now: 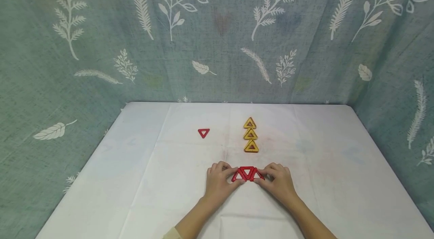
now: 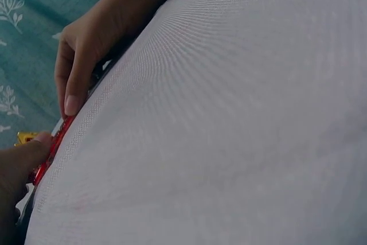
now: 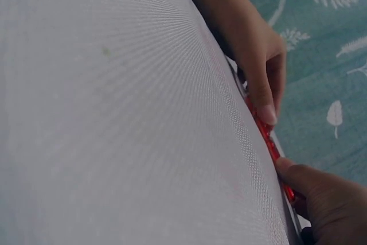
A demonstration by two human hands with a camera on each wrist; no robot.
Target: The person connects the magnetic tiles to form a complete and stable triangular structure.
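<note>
Three red triangular frames lie side by side in a row on the white tabletop in the head view. The middle red triangle (image 1: 246, 168) points toward me, between the left red triangle (image 1: 234, 179) and the right red triangle (image 1: 262, 178), which point away. With thumb and fingers my left hand (image 1: 218, 180) pinches the left one. On the other side my right hand (image 1: 279, 182) pinches the right one the same way. Both wrist views show the red row edge-on between the two thumbs.
Beyond the hands, several-sided yellow pieces form a column: a near yellow triangle (image 1: 251, 150), a middle yellow triangle (image 1: 250, 137) and a far yellow triangle (image 1: 249, 126). A lone red triangle (image 1: 204, 136) lies to their left. A patterned green curtain (image 1: 220, 80) hangs behind the white table (image 1: 162, 201).
</note>
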